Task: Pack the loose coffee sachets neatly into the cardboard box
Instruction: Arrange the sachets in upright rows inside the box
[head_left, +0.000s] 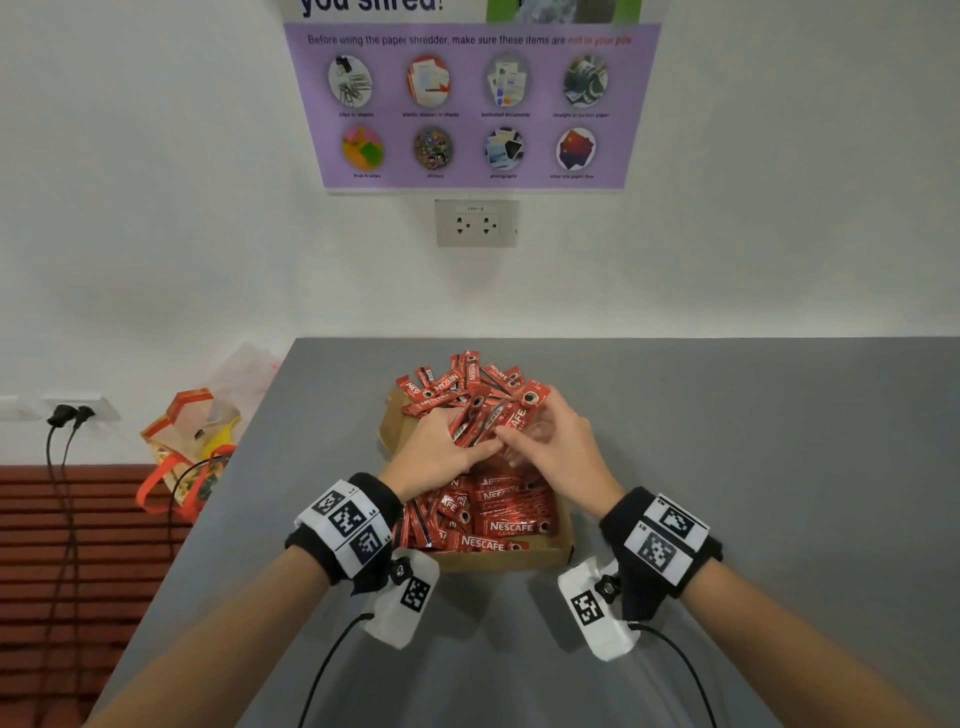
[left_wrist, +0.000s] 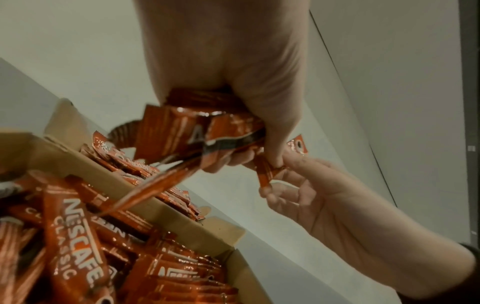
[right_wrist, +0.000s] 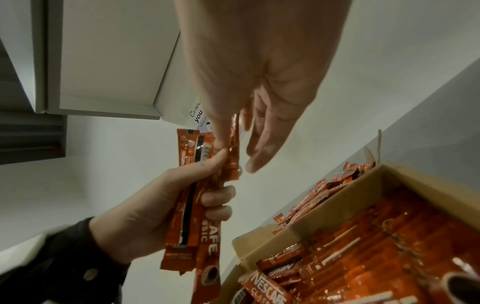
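Observation:
A cardboard box (head_left: 519, 562) sits mid-table, holding red coffee sachets (head_left: 498, 514) laid mostly lengthwise. More loose sachets (head_left: 467, 376) are heaped just beyond its far edge. Above the box my left hand (head_left: 441, 452) grips a bundle of sachets (head_left: 480, 423). In the right wrist view the left hand (right_wrist: 145, 209) holds the bundle (right_wrist: 192, 216) upright. My right hand (head_left: 553, 441) pinches one sachet (right_wrist: 233, 162) between thumb and forefinger at the bundle's side. In the left wrist view the right hand (left_wrist: 324, 195) pinches that sachet (left_wrist: 265, 173) next to the left hand (left_wrist: 226, 61).
The grey table (head_left: 753, 467) runs back to a white wall with a socket (head_left: 477, 223) and a purple poster (head_left: 467, 104). Off the table's left edge are an orange and yellow bag (head_left: 192, 447) and plugged cables (head_left: 62, 457).

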